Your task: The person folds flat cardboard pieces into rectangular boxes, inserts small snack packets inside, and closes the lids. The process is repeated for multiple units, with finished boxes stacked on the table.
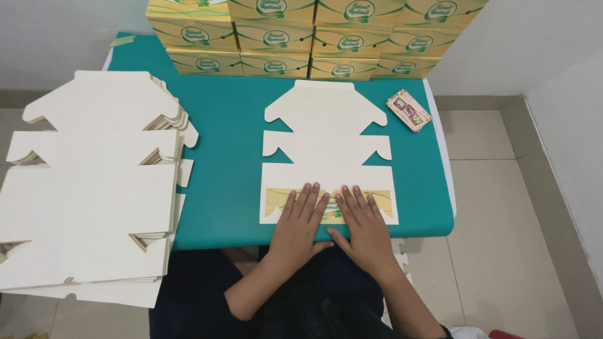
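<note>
I press my left hand (300, 216) and right hand (359, 220) flat, fingers spread and gripping nothing, on the folded flap of the flat box sheet (326, 147) lying on the green table (229, 182), so I should push evenly along the crease.

A stack of assembled gold-yellow boxes (314, 37) with round green-and-white emblems stood in rows along the far edge of the teal counter (226, 163). A flat die-cut carton blank (326, 141), cream with its near flap folded over to show gold and green print, lay mid-counter. A pile of cream carton blanks (88, 188) sat at left. A small rectangular printed packet (409, 110) lay at right
</note>
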